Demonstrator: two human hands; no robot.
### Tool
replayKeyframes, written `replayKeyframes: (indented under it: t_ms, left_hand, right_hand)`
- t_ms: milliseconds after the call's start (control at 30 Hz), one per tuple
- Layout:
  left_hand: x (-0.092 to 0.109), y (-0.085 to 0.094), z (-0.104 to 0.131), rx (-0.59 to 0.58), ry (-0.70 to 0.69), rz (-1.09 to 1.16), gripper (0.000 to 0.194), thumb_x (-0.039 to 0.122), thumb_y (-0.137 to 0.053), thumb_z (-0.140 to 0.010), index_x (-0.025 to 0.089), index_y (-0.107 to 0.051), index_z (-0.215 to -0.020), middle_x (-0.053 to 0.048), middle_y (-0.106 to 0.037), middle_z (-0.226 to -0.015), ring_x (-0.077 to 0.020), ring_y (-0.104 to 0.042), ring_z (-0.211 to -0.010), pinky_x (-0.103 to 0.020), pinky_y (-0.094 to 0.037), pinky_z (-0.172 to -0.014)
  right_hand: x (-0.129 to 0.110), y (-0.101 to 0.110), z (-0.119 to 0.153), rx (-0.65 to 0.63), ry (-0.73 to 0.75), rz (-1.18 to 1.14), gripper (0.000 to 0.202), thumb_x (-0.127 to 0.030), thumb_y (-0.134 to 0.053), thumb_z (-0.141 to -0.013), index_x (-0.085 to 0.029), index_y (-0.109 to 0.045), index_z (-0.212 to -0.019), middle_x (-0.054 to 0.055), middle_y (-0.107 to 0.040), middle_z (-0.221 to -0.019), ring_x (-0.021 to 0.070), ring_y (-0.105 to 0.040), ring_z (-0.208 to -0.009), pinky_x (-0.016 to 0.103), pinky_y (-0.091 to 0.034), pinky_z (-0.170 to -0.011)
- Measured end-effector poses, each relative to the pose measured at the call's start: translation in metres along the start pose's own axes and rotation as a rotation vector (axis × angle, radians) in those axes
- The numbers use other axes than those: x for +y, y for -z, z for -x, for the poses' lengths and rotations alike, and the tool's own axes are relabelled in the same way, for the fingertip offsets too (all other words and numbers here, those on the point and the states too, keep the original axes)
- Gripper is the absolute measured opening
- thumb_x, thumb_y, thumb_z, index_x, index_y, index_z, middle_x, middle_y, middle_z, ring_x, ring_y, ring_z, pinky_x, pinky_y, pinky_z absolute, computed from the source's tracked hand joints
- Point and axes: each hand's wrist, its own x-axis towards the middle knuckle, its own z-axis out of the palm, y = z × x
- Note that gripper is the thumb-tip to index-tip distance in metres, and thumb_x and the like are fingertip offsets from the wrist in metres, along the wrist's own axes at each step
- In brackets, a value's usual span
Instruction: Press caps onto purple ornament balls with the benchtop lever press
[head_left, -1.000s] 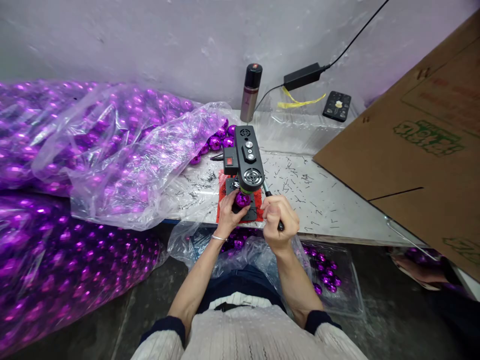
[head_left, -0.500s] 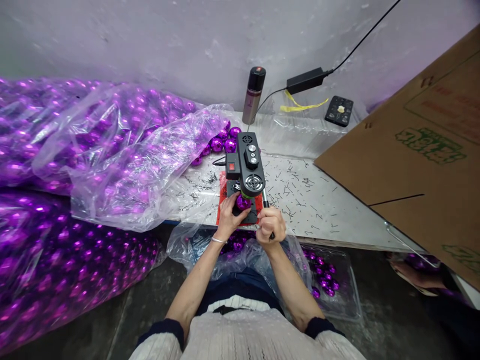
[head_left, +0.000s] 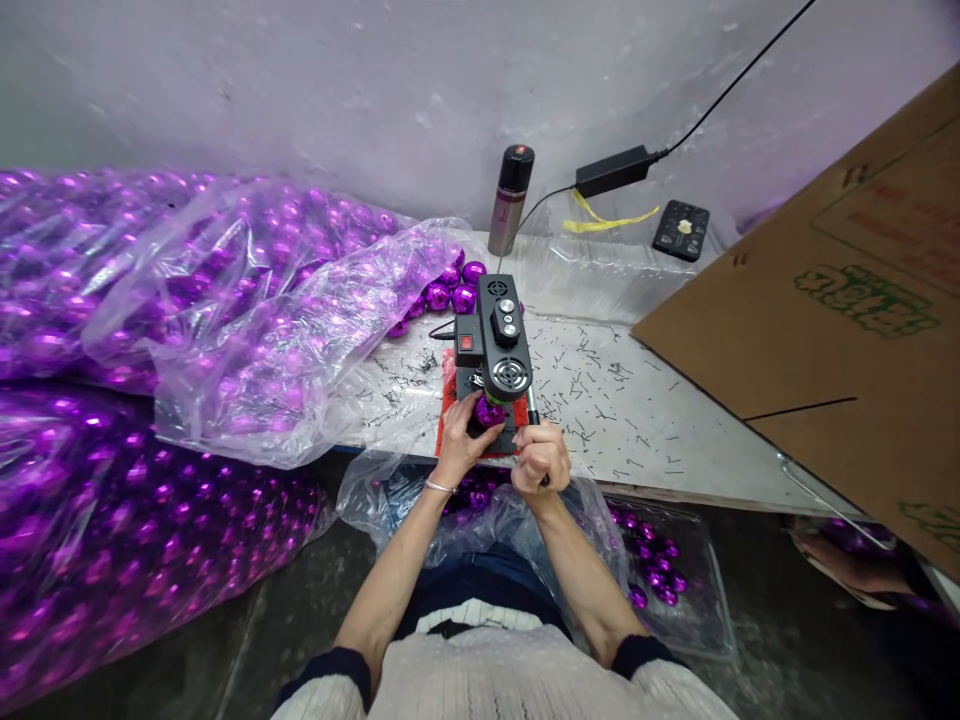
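Note:
A black machine (head_left: 504, 335) with a red switch and round silver vents stands on a red mat (head_left: 448, 400) near the table's front edge. My left hand (head_left: 463, 438) grips a shiny purple ball (head_left: 490, 411) between thumb and fingers, under the machine's front end. The ball's top is hidden by the machine. My right hand (head_left: 541, 457) is wrapped round the black grip of the metal lever (head_left: 532, 405) at the machine's right side.
Plastic bags of purple balls (head_left: 225, 290) fill the left. Behind the machine are loose balls (head_left: 439, 296) and a dark bottle (head_left: 511, 200). A cardboard box (head_left: 825, 300) leans in from the right. Small dark pieces litter the table (head_left: 697, 450); a clear tub (head_left: 712, 590) sits below.
The whole view has shifted slightly, with things appearing a little lower. Both hands keep their holds on the ball and the lever.

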Motion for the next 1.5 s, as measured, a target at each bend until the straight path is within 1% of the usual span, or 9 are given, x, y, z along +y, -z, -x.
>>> replayKeyframes:
  t_ms: [367,600,767,900,1000,1100,1300,1400,1500]
  left_hand:
    - [-0.002,0.002,-0.003,-0.017,-0.005,0.037,0.057,0.051,-0.074,-0.088,0.019,-0.062,-0.133,-0.015,-0.073,-0.126,-0.0303,-0.070,-0.118,-0.049,-0.053,-0.106]
    - [0.002,0.006,-0.003,-0.028,0.033,0.044,0.063,0.051,-0.077,-0.086,0.020,-0.060,-0.138,-0.015,-0.071,-0.131,-0.0316,-0.068,-0.124,-0.052,-0.053,-0.109]
    - [0.014,0.028,0.038,0.037,-0.120,-0.053,0.069,0.044,-0.074,-0.090,0.024,-0.048,-0.150,-0.015,-0.069,-0.136,-0.0299,-0.067,-0.128,-0.052,-0.053,-0.111]
    - [0.025,0.048,0.088,-0.104,-0.292,-0.165,0.076,0.055,-0.075,-0.085,0.020,-0.051,-0.148,-0.017,-0.072,-0.127,-0.0300,-0.072,-0.117,-0.046,-0.061,-0.096]
    - [0.029,0.053,0.099,-0.177,-0.305,-0.227,0.078,0.066,-0.071,-0.083,0.016,-0.058,-0.141,-0.019,-0.074,-0.122,-0.0306,-0.073,-0.110,-0.045,-0.062,-0.089]
    - [0.023,0.056,0.065,-0.115,-0.278,-0.233,0.047,0.049,-0.064,-0.096,0.019,-0.066,-0.133,-0.015,-0.076,-0.116,-0.0268,-0.073,-0.106,-0.042,-0.060,-0.092]
    - [-0.032,0.078,-0.090,0.237,0.228,-0.328,0.038,0.024,-0.055,-0.096,0.014,-0.066,-0.131,-0.022,-0.064,-0.136,-0.0355,-0.060,-0.131,-0.055,-0.044,-0.113]
    - [-0.053,0.086,-0.146,0.146,0.422,-0.342,0.046,0.020,-0.063,-0.088,0.010,-0.062,-0.133,-0.025,-0.065,-0.133,-0.0403,-0.056,-0.135,-0.057,-0.039,-0.116]
    - [-0.058,0.087,-0.170,0.043,0.490,-0.365,0.043,0.023,-0.066,-0.088,0.012,-0.063,-0.129,-0.025,-0.068,-0.129,-0.0414,-0.058,-0.133,-0.054,-0.039,-0.115]
  right_hand:
    - [0.001,-0.005,-0.003,-0.035,0.068,-0.018,0.035,-0.029,-0.034,-0.106,-0.023,-0.047,-0.074,-0.001,-0.057,-0.072,0.0116,-0.057,-0.060,0.030,-0.050,-0.061]
    - [-0.029,0.004,-0.059,-0.059,-0.091,0.013,0.028,-0.017,-0.047,-0.099,-0.022,-0.050,-0.072,-0.001,-0.059,-0.069,0.0121,-0.059,-0.065,0.027,-0.044,-0.059]
    - [-0.038,0.003,-0.072,-0.043,-0.103,-0.014,0.029,-0.011,-0.047,-0.097,-0.022,-0.050,-0.070,-0.003,-0.056,-0.065,0.0114,-0.058,-0.063,0.027,-0.043,-0.059]
    - [-0.032,0.003,-0.058,-0.030,-0.092,-0.036,0.029,-0.010,-0.047,-0.097,-0.022,-0.049,-0.070,-0.003,-0.055,-0.064,0.0118,-0.059,-0.065,0.027,-0.044,-0.060]
    - [-0.029,0.005,-0.052,-0.038,-0.078,-0.034,0.028,-0.010,-0.048,-0.096,-0.022,-0.050,-0.070,-0.003,-0.055,-0.063,0.0127,-0.060,-0.065,0.028,-0.044,-0.060]
    - [-0.028,0.007,-0.051,-0.051,-0.065,-0.029,0.028,-0.010,-0.049,-0.095,-0.022,-0.051,-0.070,-0.003,-0.054,-0.061,0.0140,-0.061,-0.065,0.029,-0.045,-0.060]
    - [-0.028,0.007,-0.049,-0.054,-0.076,-0.022,0.029,-0.009,-0.049,-0.094,-0.023,-0.051,-0.068,-0.003,-0.053,-0.059,0.0159,-0.061,-0.065,0.031,-0.045,-0.059]
    - [-0.028,0.007,-0.048,-0.059,-0.082,-0.017,0.028,-0.009,-0.049,-0.093,-0.022,-0.051,-0.069,-0.003,-0.054,-0.060,0.0159,-0.061,-0.064,0.031,-0.044,-0.059]
    - [-0.027,0.007,-0.046,-0.063,-0.080,-0.014,0.027,-0.009,-0.049,-0.093,-0.022,-0.052,-0.069,-0.002,-0.057,-0.063,0.0150,-0.060,-0.064,0.030,-0.044,-0.059]
